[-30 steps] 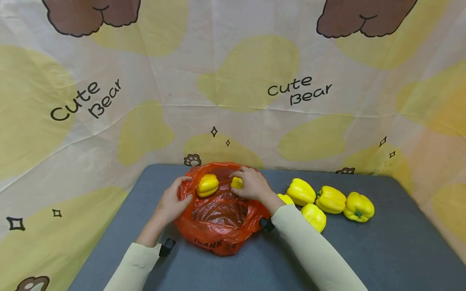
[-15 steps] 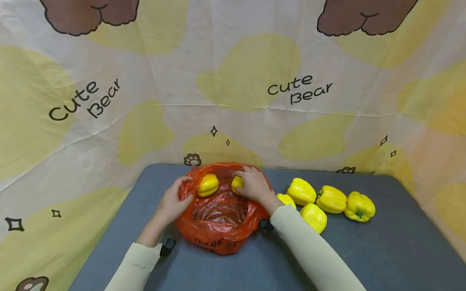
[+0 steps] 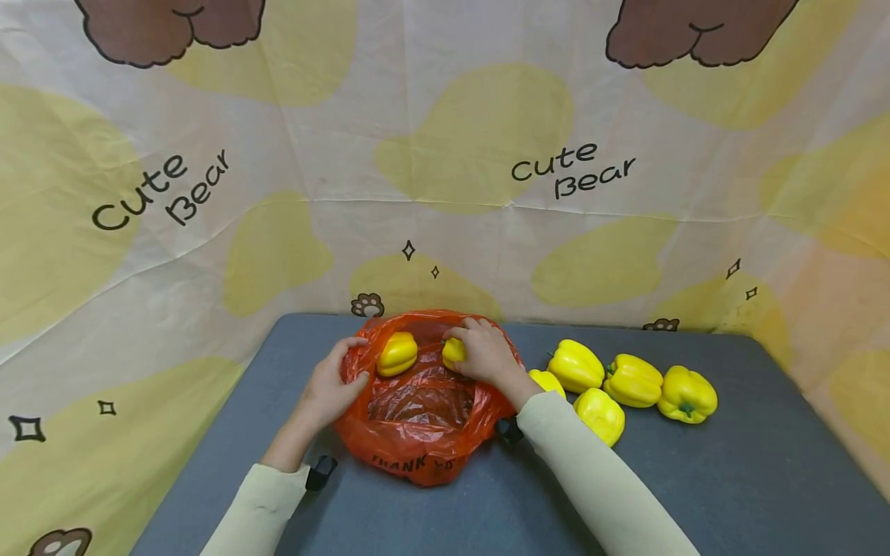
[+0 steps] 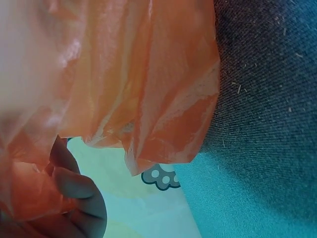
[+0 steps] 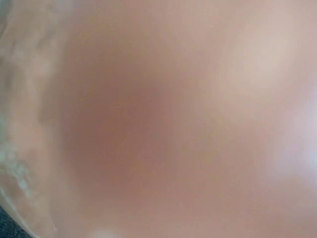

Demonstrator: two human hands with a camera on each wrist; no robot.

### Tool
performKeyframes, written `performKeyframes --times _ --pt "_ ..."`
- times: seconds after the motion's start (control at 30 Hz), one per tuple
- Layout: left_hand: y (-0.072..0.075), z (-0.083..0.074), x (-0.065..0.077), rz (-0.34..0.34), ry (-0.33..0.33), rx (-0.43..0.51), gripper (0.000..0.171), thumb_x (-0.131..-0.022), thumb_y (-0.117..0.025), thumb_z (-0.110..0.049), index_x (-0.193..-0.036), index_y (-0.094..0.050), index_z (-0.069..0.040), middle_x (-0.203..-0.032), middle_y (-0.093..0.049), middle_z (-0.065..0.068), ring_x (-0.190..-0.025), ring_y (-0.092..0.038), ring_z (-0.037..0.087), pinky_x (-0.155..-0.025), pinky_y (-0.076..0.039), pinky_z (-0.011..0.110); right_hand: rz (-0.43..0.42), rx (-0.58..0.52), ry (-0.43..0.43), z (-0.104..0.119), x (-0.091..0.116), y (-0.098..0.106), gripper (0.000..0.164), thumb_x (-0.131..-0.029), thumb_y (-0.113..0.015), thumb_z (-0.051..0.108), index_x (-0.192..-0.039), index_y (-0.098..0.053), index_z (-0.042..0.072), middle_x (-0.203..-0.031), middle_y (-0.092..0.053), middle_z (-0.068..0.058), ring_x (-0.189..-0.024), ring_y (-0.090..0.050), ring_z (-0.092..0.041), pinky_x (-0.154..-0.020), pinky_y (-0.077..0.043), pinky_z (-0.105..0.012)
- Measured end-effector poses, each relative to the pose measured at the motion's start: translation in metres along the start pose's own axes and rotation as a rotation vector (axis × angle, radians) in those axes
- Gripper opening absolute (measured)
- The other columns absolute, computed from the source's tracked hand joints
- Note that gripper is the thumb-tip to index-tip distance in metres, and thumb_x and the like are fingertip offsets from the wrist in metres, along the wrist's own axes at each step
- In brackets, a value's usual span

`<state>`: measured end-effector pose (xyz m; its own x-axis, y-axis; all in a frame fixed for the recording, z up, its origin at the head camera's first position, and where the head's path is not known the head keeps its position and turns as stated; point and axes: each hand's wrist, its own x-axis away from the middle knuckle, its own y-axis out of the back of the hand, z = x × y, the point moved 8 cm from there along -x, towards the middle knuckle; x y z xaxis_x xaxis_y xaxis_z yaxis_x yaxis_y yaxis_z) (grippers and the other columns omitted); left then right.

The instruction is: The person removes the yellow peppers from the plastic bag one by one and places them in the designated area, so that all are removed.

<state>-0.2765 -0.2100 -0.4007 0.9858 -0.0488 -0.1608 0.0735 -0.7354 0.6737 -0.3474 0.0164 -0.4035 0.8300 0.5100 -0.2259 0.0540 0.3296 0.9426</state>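
Observation:
A red plastic bag (image 3: pixel 417 444) with its mouth spread wide lies on the grey table. My left hand (image 3: pixel 332 390) grips the bag's left rim, fingers inside and thumb at the edge; in the left wrist view curled fingers (image 4: pixel 79 191) show by the bunched plastic. Inside the bag, against its back left wall, is one yellow bell pepper (image 3: pixel 397 354). Over the right rim reaches my right hand (image 3: pixel 487 351), holding a second yellow bell pepper (image 3: pixel 453 352) that its fingers partly cover. Blurred plastic (image 5: pixel 163 124) fills the right wrist view.
Right of the bag lie several more yellow bell peppers: one (image 3: pixel 575 366) at the back, one (image 3: pixel 599 417) nearer, two (image 3: pixel 633 381) (image 3: pixel 686 394) farther right, and one (image 3: pixel 548 382) partly behind the right forearm. A printed cloth (image 3: pixel 452 154) hangs behind the grey table (image 3: pixel 765 479).
Almost nothing differs. The right hand and its bell pepper have shifted very slightly to the right; the left hand stays at the bag's rim.

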Motion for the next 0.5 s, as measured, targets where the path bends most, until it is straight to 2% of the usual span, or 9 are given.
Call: performKeyframes --times 0.17,0.5 --pt "-0.0002 0.0 0.0001 0.001 0.002 -0.007 0.05 -0.089 -0.063 -0.013 -0.134 -0.045 -0.019 -0.126 -0.06 0.02 -0.106 -0.063 0.032 -0.082 -0.053 0.043 -0.001 0.0 0.006 -0.0001 0.0015 -0.0002 0.045 -0.077 -0.08 0.029 -0.119 -0.067 0.021 -0.114 -0.06 -0.008 -0.105 -0.052 -0.03 -0.084 -0.047 -0.049" --pt "0.0004 -0.0012 0.0012 0.007 0.003 -0.011 0.05 -0.089 -0.063 -0.014 -0.135 -0.044 -0.019 -0.127 -0.06 0.02 -0.108 -0.062 0.033 -0.083 -0.052 0.044 -0.001 -0.082 0.014 0.0008 0.0037 0.0019 0.046 -0.075 -0.081 0.024 -0.119 -0.067 0.019 -0.117 -0.06 -0.011 -0.102 -0.049 -0.032 -0.084 -0.043 -0.05"
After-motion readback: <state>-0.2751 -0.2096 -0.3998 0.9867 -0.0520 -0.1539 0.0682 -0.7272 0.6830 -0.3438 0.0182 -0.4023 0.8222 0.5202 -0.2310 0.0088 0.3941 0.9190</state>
